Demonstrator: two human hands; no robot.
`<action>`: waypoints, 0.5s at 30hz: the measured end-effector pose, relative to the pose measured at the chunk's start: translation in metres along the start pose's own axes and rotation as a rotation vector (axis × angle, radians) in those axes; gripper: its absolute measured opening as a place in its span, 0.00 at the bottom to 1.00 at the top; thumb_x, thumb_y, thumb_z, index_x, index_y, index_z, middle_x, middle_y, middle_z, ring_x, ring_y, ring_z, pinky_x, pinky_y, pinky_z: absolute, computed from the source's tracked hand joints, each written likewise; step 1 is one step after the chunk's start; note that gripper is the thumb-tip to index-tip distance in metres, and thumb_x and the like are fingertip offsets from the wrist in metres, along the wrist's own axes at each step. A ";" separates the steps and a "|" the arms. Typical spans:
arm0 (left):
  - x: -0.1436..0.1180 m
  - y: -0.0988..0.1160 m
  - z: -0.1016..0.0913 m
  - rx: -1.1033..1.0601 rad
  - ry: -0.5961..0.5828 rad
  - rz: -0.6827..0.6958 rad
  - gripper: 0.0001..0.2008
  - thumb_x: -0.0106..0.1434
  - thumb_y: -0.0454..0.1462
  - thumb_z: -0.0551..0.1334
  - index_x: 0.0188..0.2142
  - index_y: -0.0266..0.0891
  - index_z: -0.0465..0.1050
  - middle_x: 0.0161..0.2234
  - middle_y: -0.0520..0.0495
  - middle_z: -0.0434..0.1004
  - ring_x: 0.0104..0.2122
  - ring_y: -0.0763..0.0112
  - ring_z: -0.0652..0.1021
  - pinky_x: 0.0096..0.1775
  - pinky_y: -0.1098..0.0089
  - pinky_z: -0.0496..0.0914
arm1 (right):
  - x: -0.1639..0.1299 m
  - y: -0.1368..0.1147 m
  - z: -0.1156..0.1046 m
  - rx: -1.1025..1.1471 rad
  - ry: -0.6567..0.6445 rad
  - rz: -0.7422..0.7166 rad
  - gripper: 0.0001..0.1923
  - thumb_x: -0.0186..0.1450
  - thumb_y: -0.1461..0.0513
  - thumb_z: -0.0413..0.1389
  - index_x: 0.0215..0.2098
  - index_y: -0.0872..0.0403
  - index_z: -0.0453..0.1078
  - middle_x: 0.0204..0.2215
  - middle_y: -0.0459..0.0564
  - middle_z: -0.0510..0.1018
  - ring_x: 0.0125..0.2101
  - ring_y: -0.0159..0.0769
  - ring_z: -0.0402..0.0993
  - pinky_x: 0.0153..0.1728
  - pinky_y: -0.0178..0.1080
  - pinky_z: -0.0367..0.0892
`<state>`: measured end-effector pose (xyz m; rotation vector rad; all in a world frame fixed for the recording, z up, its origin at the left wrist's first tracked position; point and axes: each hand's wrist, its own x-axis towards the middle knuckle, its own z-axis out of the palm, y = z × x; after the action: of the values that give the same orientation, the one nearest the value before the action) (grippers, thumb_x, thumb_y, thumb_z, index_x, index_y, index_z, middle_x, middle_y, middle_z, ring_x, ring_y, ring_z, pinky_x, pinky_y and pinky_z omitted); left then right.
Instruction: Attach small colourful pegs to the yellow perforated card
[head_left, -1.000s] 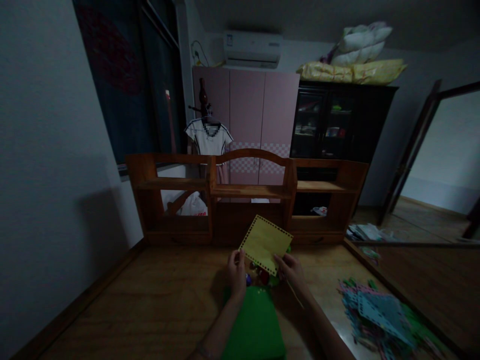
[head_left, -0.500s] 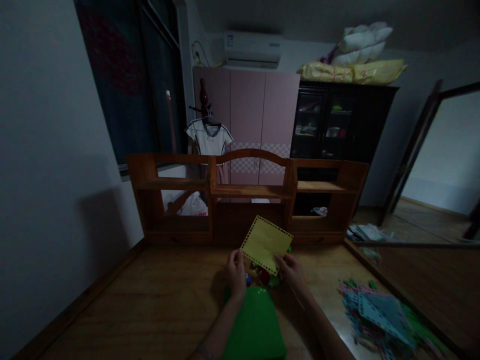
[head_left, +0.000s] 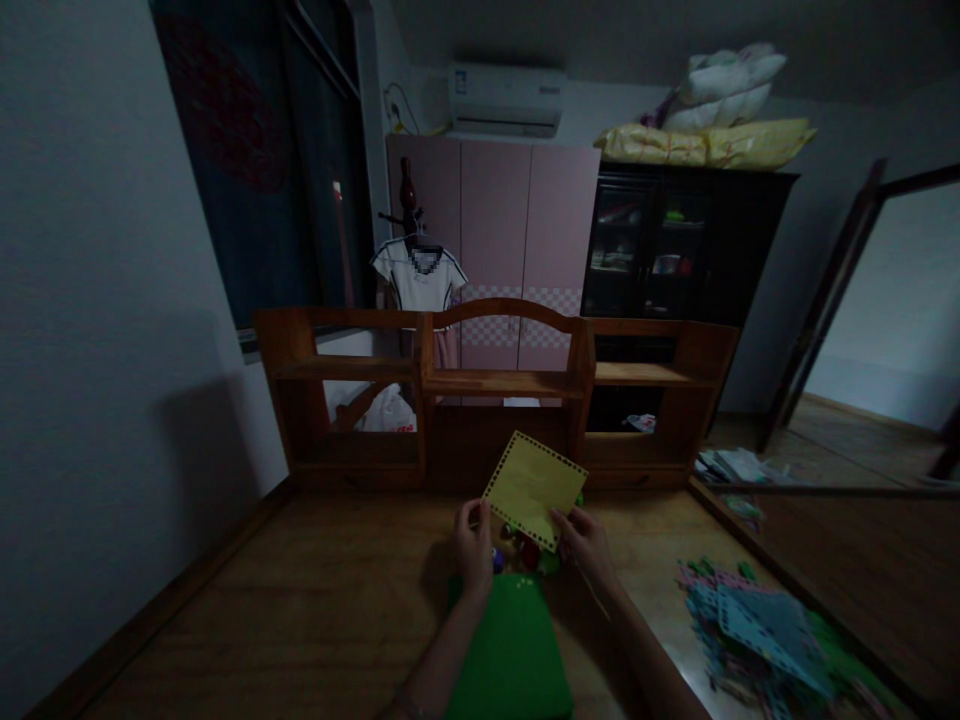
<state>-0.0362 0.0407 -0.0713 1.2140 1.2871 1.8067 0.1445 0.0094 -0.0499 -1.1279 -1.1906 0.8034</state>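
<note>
Between both hands (head_left: 474, 545), yellow sheet (head_left: 531, 487), pinched

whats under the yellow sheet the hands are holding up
Below the yellow sheet, between left hand and right hand, lie small colourful pieces by a green sheet. The sheet covers some.

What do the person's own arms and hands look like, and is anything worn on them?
Both forearms are bare, with no sleeves in view. The left hand and right hand wear no gloves. A thin band seems to circle the left forearm at the bottom edge, but the picture is too dark to be sure. No rings can be made out.
</note>
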 end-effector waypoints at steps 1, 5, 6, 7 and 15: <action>0.000 0.001 0.000 0.000 -0.002 0.002 0.17 0.60 0.49 0.55 0.38 0.38 0.69 0.37 0.45 0.73 0.38 0.65 0.73 0.41 0.68 0.65 | 0.000 -0.001 0.000 -0.003 0.005 0.000 0.21 0.54 0.47 0.57 0.29 0.58 0.71 0.11 0.43 0.66 0.11 0.28 0.58 0.12 0.31 0.51; 0.000 0.005 0.000 0.004 -0.006 0.017 0.17 0.59 0.49 0.56 0.38 0.38 0.69 0.36 0.45 0.73 0.38 0.65 0.73 0.40 0.68 0.65 | 0.000 -0.003 0.000 -0.016 -0.006 -0.010 0.21 0.54 0.47 0.57 0.29 0.58 0.71 0.12 0.43 0.66 0.12 0.28 0.59 0.13 0.31 0.52; 0.000 0.005 0.000 0.004 -0.001 0.016 0.18 0.59 0.50 0.56 0.38 0.38 0.69 0.36 0.45 0.73 0.37 0.65 0.73 0.40 0.68 0.65 | 0.000 -0.004 0.000 -0.016 -0.009 -0.013 0.21 0.55 0.47 0.57 0.29 0.58 0.71 0.12 0.43 0.66 0.12 0.28 0.59 0.13 0.31 0.52; 0.000 0.006 0.000 0.001 0.004 0.010 0.18 0.58 0.50 0.57 0.37 0.38 0.69 0.36 0.45 0.73 0.37 0.65 0.73 0.40 0.68 0.65 | 0.000 -0.004 0.000 -0.013 -0.010 -0.015 0.21 0.55 0.47 0.57 0.29 0.58 0.70 0.12 0.44 0.67 0.12 0.28 0.59 0.13 0.31 0.52; -0.004 0.014 -0.001 -0.090 0.051 -0.082 0.22 0.57 0.53 0.56 0.37 0.37 0.70 0.35 0.45 0.74 0.36 0.65 0.73 0.39 0.68 0.65 | -0.004 -0.014 0.002 0.008 -0.010 0.003 0.23 0.54 0.45 0.57 0.28 0.59 0.71 0.14 0.45 0.68 0.13 0.28 0.59 0.13 0.31 0.53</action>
<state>-0.0348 0.0325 -0.0594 1.0585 1.2512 1.8265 0.1408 0.0025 -0.0380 -1.1210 -1.1930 0.8162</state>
